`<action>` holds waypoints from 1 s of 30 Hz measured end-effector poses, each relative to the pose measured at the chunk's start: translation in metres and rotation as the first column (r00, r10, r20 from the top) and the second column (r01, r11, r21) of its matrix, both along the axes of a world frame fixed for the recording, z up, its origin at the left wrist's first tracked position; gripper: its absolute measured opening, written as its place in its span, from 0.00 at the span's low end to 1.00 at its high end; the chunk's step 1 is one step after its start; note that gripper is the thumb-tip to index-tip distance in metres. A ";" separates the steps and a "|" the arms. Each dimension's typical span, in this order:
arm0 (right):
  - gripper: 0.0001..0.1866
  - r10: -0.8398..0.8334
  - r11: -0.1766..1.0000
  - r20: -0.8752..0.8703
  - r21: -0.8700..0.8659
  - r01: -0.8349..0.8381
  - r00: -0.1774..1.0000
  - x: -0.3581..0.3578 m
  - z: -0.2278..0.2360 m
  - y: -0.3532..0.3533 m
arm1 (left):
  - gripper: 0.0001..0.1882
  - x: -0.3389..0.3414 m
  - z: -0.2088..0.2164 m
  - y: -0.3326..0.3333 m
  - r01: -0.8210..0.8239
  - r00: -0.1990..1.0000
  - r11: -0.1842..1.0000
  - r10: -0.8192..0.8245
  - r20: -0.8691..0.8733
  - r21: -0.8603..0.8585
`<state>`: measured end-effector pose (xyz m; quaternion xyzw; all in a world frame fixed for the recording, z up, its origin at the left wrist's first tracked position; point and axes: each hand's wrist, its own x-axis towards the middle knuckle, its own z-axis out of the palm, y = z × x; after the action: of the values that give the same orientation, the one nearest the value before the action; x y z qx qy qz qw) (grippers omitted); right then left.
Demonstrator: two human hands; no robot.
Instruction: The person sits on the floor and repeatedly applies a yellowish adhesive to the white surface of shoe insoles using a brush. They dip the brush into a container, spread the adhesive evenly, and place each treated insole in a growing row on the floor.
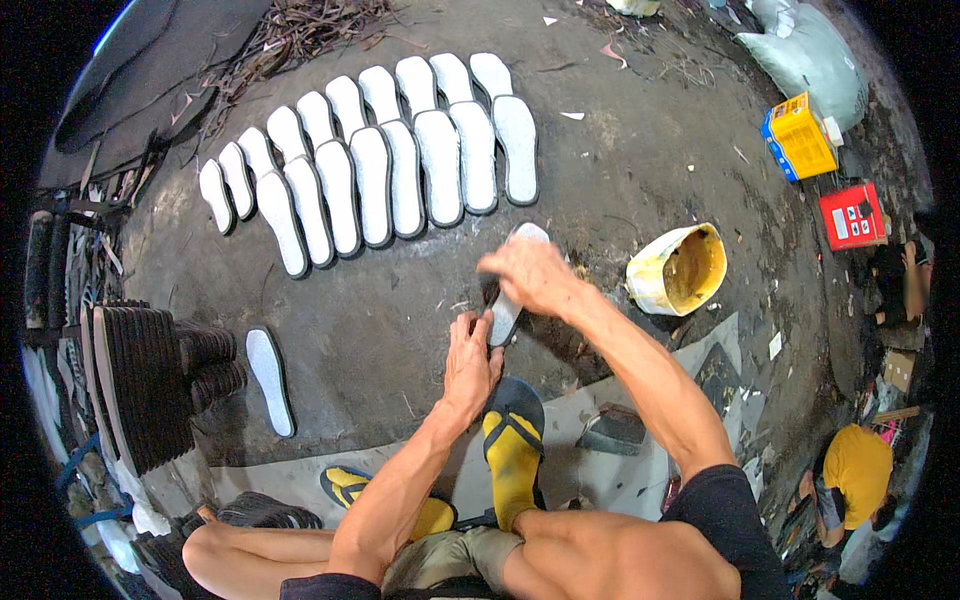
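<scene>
A pale-topped shoe sole [507, 318] lies on the ground in front of me, just past my sandalled foot. My left hand [472, 362] grips its near end, fingertips at the edge. Over the sole's middle, my right hand [540, 275] is bent down with curled, slightly blurred fingers; whatever they may hold is hidden. Two rows of white-coated soles with dark edges [372, 188] lie side by side beyond my hands. One more sole [268, 380] rests alone to the left. Right of my right hand stands a cut-open tub [650, 270] with yellowish residue inside.
Stacked dark soles [140, 385] stand at the left. A pile of dark strips [310, 40] lies at the far left. On the right are a yellow-and-blue box [800, 138], a red box [850, 217], a pale sack [815, 65] and a person in a yellow shirt [857, 475].
</scene>
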<state>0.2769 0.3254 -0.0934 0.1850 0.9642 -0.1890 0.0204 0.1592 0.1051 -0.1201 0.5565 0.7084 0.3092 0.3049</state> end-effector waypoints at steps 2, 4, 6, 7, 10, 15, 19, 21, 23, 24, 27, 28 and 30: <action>0.18 -0.140 0.989 -0.178 0.030 0.147 0.974 0.002 0.002 0.003 | 0.37 0.000 -0.001 0.002 -0.007 1.000 1.000 0.007 0.005 0.022; 0.17 -0.453 0.857 -0.337 0.092 0.508 0.825 0.010 0.006 0.010 | 0.36 0.000 -0.001 0.002 -0.007 1.000 0.999 0.008 0.011 -0.053; 0.16 -0.496 0.840 -0.352 0.036 0.541 0.794 0.019 0.005 0.009 | 0.34 -0.001 -0.001 0.001 -0.030 0.999 0.999 0.030 0.040 -0.018; 0.17 -0.506 0.837 -0.319 0.044 0.546 0.801 0.022 0.002 0.000 | 0.33 -0.003 -0.002 0.001 -0.036 0.998 0.999 0.036 0.058 -0.007; 0.18 -0.466 0.878 -0.189 0.025 0.478 0.865 0.023 -0.013 -0.059 | 0.27 -0.010 -0.004 -0.004 -0.221 0.940 0.973 0.197 0.279 0.058; 0.21 -0.280 0.959 -0.140 -0.092 0.269 0.950 0.008 -0.004 -0.171 | 0.21 -0.033 -0.003 -0.017 -0.593 0.775 0.804 0.555 0.302 0.045; 0.13 -0.738 0.674 -0.345 -0.426 0.604 0.580 0.026 0.051 -0.140 | 0.19 -0.025 0.002 -0.015 -0.544 0.833 0.824 0.509 0.215 0.156; 0.17 -0.838 0.545 -0.353 -0.493 0.678 0.417 0.050 0.077 -0.100 | 0.34 -0.009 0.003 -0.002 -0.318 0.948 0.936 0.308 0.086 0.154; 0.24 -0.872 0.446 -0.359 -0.300 0.843 0.334 0.079 0.091 -0.068 | 0.48 0.007 0.004 0.008 -0.138 0.989 0.990 0.136 0.050 0.042; 0.26 -0.830 0.447 -0.455 -0.198 0.872 0.323 0.097 0.095 -0.058 | 0.50 0.008 0.004 0.011 -0.083 0.997 0.996 0.083 -0.007 -0.034; 0.23 -0.727 0.367 -0.586 0.109 0.924 0.358 0.160 0.100 -0.049 | 0.48 -0.012 0.006 0.008 -0.101 0.995 0.993 0.100 0.026 0.054; 0.23 -0.712 0.330 -0.547 0.292 0.897 0.440 0.180 0.099 -0.053 | 0.47 -0.033 0.007 0.003 -0.172 0.983 0.971 0.180 -0.038 0.164; 0.27 -0.877 0.332 -0.212 0.381 0.863 0.431 0.211 0.092 -0.069 | 0.46 -0.080 0.009 -0.007 -0.258 0.941 0.916 0.310 -0.133 0.308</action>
<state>0.4874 0.2567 -0.0017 0.6724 0.7300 0.0532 -0.1101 0.0789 0.0977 -0.1107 0.5109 0.7542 0.3982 0.1080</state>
